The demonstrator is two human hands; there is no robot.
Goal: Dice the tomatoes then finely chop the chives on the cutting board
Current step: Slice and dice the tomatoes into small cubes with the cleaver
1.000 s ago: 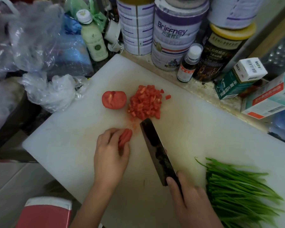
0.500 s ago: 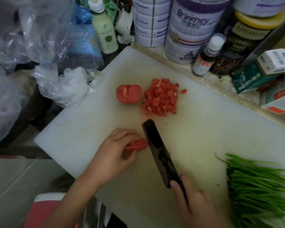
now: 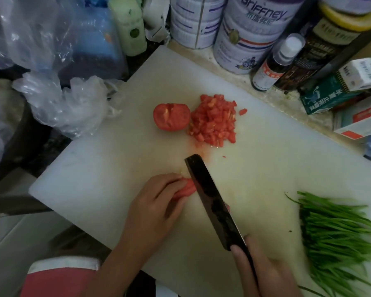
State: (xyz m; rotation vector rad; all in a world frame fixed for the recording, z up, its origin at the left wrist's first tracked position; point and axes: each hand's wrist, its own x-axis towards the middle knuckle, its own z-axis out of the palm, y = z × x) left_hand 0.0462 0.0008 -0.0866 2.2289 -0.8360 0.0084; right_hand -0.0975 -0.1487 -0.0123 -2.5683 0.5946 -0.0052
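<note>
**Left hand pins a tomato piece, right hand holds the knife at it**

From my screen, the left hand (image 3: 159, 202) lies knuckles-up on the cutting board (image 3: 90, 181). Its fingers are curled over one tomato piece (image 3: 187, 188) and hold it down near the board's middle. The right hand (image 3: 263, 273) is wrapped tight round the handle of the knife (image 3: 214, 202), with a fingertip resting at the heel of the dark blade. The blade points away and to the left, and its flat side meets the free end of the held piece.

I count one tomato half (image 3: 171, 117), cut face up, touching one pile of diced tomato (image 3: 214, 122) farther back. One stray cube (image 3: 242, 111) lies just beside the pile. One bunch of chives (image 3: 338, 234) lies uncut on the board's right end.

Behind the board stand two white tins. The nearer tin (image 3: 251, 35) reads "Briffney" above characters I cannot make out, and the other tin (image 3: 193, 20) shows no legible text. The print on the small white-capped bottle (image 3: 274, 65) is too blurred to read.
</note>
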